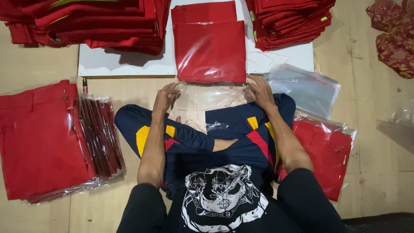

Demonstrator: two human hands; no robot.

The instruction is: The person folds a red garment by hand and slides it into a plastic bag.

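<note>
A pale wooden floor (371, 112) is seen from above, with a white board (129, 64) laid flat across its far part. A person is seated cross-legged before the board.

On the board's near edge, centred, a folded red garment (210, 51) is lying, half slid into a clear plastic bag (207, 97). Its long axis runs from the person toward the far edge; the bag's open mouth points back at the lap, the slack plastic trailing off the board over the knees.

The bag's mouth is held at both corners: the left hand (165, 98) is pinched on the left corner, fingers closed on the film; the right hand (258, 91) is clamped on the right corner likewise.

Stacks of folded red garments (86, 21) are piled at the far left and far right. Bagged red garments (41, 138) are lying at the left edge, more at the right, beside a stack of empty clear bags (304, 88).
</note>
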